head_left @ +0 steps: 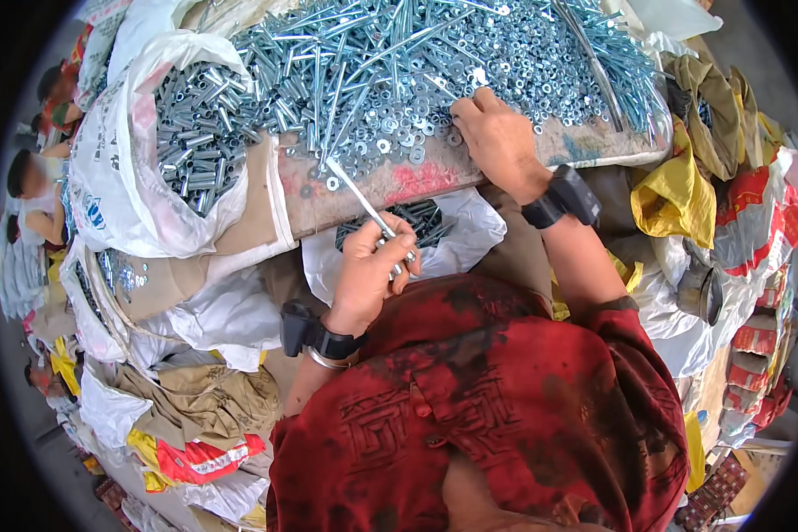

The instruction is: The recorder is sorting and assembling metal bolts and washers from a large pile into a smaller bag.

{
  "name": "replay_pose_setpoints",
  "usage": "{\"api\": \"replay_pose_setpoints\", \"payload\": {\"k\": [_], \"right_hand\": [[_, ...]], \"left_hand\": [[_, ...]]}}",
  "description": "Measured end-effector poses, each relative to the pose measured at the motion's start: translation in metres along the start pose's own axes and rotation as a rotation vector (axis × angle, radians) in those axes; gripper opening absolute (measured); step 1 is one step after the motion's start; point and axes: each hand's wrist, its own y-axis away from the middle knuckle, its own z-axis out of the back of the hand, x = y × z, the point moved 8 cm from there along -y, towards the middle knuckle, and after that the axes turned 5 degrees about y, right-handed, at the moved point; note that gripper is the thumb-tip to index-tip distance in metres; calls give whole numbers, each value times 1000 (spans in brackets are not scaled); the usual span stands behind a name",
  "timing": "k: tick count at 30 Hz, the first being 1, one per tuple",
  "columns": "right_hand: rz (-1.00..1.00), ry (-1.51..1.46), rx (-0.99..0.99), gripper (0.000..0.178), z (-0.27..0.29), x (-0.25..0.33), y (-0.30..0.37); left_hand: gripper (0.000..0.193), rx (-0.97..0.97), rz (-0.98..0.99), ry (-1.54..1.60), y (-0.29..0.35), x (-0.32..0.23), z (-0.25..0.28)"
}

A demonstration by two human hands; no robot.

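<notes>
Red shirt (550,399) nearest, our left grip (370,262) clasps a rod (353,190); our right grip (496,137) (pinching? we can't tell) is by washers (416,154).

Left hand (370,264) grips a long metal rod (353,188), tip angled up-left toward the counter (421,184); other small metal pieces in the same grip, too small to tell. Right hand (496,137) at the washers (399,139) and nuts (545,75), fingertips down at the pile; can't tell if anything is pinched. Long bolts (363,40) heaped behind. White sack (106,168) on left, full of metal sleeves (195,146). White bag (477,226) with dark metal parts below counter edge. Yellow sack (678,197) at right. People (37,182) far left.
</notes>
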Motion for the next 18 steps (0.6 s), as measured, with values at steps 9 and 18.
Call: {"api": "replay_pose_setpoints", "payload": {"k": [9,18], "right_hand": [[-42,100,0,7,-4,-2,2],[20,158,204,9,-15,23,8]], "left_hand": [[12,-40,-87,-108,2,-3,9],[10,-112,-206,-314,6,-14,22]]}}
